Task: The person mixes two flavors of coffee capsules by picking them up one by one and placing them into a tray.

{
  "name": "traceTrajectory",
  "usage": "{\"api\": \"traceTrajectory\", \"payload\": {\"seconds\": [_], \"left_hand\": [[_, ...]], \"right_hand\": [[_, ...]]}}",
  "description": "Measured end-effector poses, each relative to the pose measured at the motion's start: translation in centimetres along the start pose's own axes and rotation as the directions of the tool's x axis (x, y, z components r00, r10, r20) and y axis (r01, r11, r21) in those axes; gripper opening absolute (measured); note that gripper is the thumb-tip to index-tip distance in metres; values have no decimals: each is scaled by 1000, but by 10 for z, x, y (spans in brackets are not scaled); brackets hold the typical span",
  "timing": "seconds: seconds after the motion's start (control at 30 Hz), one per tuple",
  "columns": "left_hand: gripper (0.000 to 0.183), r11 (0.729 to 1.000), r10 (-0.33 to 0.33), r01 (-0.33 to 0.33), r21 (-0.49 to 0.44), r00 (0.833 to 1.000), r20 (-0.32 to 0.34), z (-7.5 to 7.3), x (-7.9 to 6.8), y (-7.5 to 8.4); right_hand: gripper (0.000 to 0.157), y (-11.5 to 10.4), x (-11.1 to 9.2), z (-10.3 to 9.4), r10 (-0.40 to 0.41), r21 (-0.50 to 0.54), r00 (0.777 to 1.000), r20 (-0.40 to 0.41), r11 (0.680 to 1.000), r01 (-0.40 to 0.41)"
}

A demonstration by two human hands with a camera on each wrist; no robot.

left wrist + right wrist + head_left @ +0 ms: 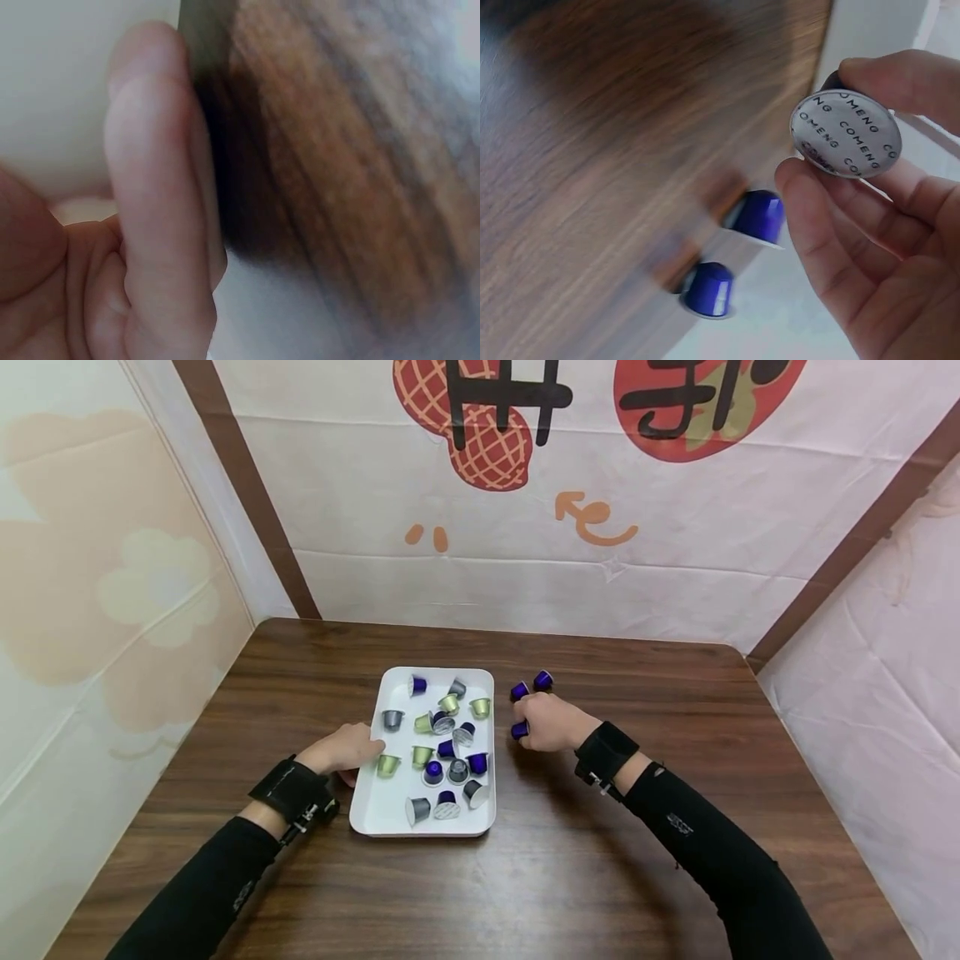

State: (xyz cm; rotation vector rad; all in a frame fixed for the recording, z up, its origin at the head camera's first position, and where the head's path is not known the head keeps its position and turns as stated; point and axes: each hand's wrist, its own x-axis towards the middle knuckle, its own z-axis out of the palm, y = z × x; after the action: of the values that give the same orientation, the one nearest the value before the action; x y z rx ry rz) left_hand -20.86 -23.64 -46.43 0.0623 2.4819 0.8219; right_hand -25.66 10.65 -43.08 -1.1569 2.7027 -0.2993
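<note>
A white tray [367, 806] holds several coffee capsules in purple, green and grey, some standing and some lying on their sides. My left hand [341, 750] grips the tray's left rim, thumb over the edge and other fingers lower at its side. In the left wrist view that hand's finger [161, 187] lies along the pale tray wall. To the right of the tray, my right hand [553, 722] pinches a purple coffee capsule [519, 730] between thumb and fingers. The right wrist view shows the held capsule's printed foil lid [847, 135]. Two more purple capsules [757, 217] sit on the table near it.
The brown wooden table [637, 877] extends around the tray. Behind it hangs a white printed cloth [510, 585], with further cloth walls at the left and right sides. Black bands are strapped on both wrists.
</note>
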Motion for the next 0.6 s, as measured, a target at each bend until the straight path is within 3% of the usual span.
{"api": "traceTrajectory", "payload": {"seconds": [0.33, 0.6], "left_hand": [[31, 1000, 7, -7, 11, 1000, 8, 0, 0, -4], [31, 1000, 14, -14, 9, 1000, -4, 0, -1, -2]], "right_hand": [[13, -35, -5, -16, -78, 79, 995, -67, 993, 84], [20, -67, 7, -17, -198, -2, 978, -58, 980, 199]]}}
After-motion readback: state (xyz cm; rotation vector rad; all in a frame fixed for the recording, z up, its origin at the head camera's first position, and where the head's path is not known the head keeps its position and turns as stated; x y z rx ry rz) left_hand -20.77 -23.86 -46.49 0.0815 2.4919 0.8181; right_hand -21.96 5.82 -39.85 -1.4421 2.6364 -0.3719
